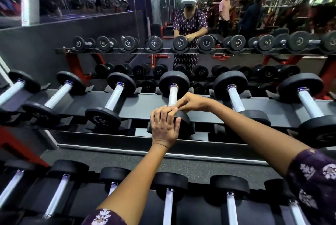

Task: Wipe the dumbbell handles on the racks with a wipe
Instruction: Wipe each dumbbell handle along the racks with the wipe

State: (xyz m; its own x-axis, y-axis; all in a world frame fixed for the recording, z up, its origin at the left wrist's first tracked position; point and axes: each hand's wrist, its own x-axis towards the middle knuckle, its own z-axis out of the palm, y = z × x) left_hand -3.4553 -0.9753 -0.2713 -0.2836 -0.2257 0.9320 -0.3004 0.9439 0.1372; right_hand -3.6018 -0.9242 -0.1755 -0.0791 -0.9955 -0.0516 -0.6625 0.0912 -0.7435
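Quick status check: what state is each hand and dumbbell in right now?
Left hand: resting on the near head of the centre dumbbell.
Right hand: fingers curled at the handle's near end; no wipe visible.
Centre dumbbell: seated on the upper rack.
Neighbouring dumbbells: racked, untouched.

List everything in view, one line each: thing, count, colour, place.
Upper-rack dumbbells: six, black heads, silver handles, across the middle.
Held dumbbell: one of those six, centre.
Lower-rack dumbbells: at least six, black and silver, bottom.
Rack: one, black shelves, red frame.
Mirror: one, behind, reflecting the dumbbells and people.
Wipe: not visible.
Left hand: on the near head.
Right hand: at the handle's near end.
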